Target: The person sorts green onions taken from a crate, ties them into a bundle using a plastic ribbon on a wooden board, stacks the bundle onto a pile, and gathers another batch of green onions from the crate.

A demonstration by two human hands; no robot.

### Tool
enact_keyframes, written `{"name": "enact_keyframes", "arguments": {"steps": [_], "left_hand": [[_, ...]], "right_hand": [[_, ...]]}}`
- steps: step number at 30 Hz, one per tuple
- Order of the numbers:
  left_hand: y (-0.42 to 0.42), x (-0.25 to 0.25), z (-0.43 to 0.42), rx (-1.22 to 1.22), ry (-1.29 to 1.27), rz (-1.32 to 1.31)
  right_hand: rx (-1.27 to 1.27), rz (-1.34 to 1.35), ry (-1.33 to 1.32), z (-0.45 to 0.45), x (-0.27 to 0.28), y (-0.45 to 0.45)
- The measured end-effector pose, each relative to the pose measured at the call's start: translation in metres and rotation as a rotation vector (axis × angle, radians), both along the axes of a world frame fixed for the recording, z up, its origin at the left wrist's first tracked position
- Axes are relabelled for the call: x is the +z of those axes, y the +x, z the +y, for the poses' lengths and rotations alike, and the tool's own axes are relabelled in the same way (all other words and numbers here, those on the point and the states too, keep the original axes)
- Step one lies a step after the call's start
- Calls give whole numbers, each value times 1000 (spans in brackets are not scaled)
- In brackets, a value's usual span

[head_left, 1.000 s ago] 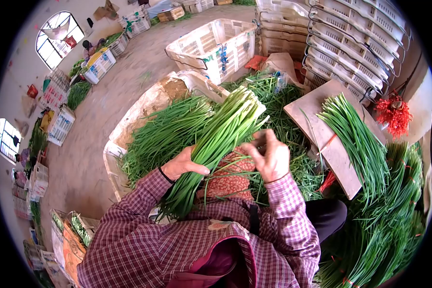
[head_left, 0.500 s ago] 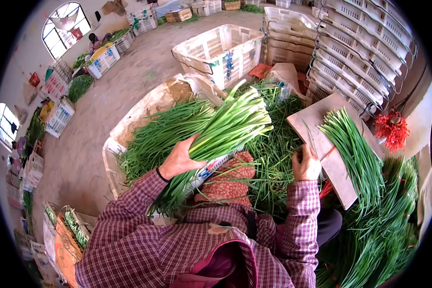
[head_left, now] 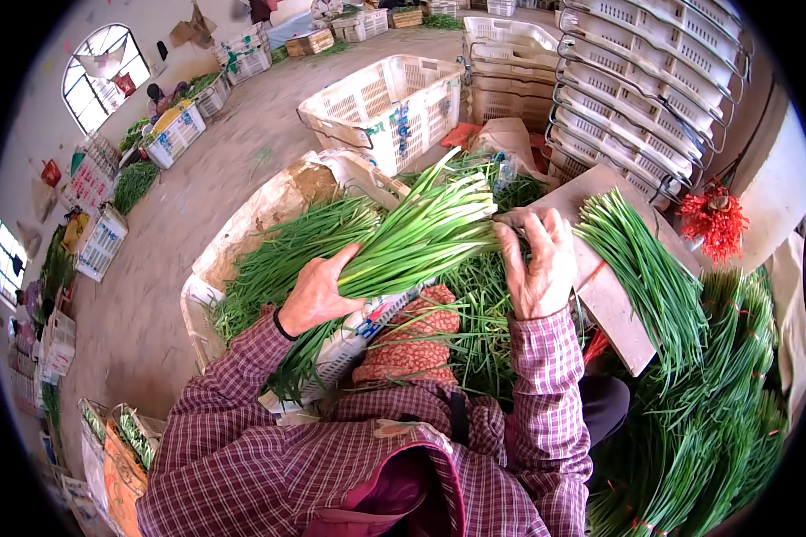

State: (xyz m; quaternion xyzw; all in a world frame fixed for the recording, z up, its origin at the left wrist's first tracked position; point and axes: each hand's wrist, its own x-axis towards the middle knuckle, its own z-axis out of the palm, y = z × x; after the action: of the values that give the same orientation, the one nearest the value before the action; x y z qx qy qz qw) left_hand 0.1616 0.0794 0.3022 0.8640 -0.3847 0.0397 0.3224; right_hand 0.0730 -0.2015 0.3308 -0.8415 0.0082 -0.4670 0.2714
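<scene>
My left hand (head_left: 318,291) is closed around a thick bunch of green chives (head_left: 412,237), its pale stem ends toward the upper right and its leaves trailing down past my wrist. My right hand (head_left: 542,264) is beside those pale ends, fingers bent and thumb apart, with nothing visible held in it. Just right of that hand, a separate bunch of chives (head_left: 640,259) lies across a tilted board (head_left: 622,336). More loose chives (head_left: 309,246) fill the worn crate (head_left: 251,201) beyond my left hand.
Tied chive bundles (head_left: 690,447) are heaped at lower right. Red ties (head_left: 718,228) hang beside a tall stack of white crates (head_left: 631,107). A large white crate (head_left: 421,112) stands ahead. Loose green leaves (head_left: 484,340) surround a red patterned cloth (head_left: 412,345) by my lap.
My right hand has moved up and left from the board's edge to the pale stem ends, and its fingers have opened. The left hand keeps its hold; the view has shifted slightly.
</scene>
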Motion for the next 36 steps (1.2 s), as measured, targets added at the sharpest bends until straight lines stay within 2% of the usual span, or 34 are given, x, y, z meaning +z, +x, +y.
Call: {"name": "enact_keyframes", "arguments": {"steps": [2,5,13,17,19,21,22,23,24,25,27,29,30,32,36], "left_hand": [[-5,9,-3,25,118,-93],[-8,15,-8,33,78,-67],[-5,17,-18,29,57,-214],[5,12,-14,27,33,-230],[10,11,-7,59,50,-226],[15,10,1,91,66,-221],[17,9,6,111,79,-220],[19,8,10,130,92,-219],[20,8,13,126,90,-224],[20,8,14,129,90,-223],[21,7,12,126,97,-222],[20,6,7,110,98,-225],[18,6,5,100,101,-227],[13,10,-1,92,108,-207],[10,7,-6,55,69,-251]], "right_hand": [[-54,56,-7,0,-7,4],[-98,68,28,6,-13,9],[58,84,425,7,-49,31],[183,-61,667,-8,-71,36],[82,-154,768,-31,-75,27],[-202,-95,453,-75,-85,10],[-349,46,339,-102,-99,0],[-491,191,336,-120,-105,-9],[-674,365,170,-134,-110,-19],[-719,531,187,-135,-104,-26],[-690,527,-35,-120,-92,-35],[-490,220,-82,-85,-72,-26],[-302,135,26,-65,-59,-19],[-120,14,-82,-30,-39,-9],[-8,-55,-120,2,-26,13]]}}
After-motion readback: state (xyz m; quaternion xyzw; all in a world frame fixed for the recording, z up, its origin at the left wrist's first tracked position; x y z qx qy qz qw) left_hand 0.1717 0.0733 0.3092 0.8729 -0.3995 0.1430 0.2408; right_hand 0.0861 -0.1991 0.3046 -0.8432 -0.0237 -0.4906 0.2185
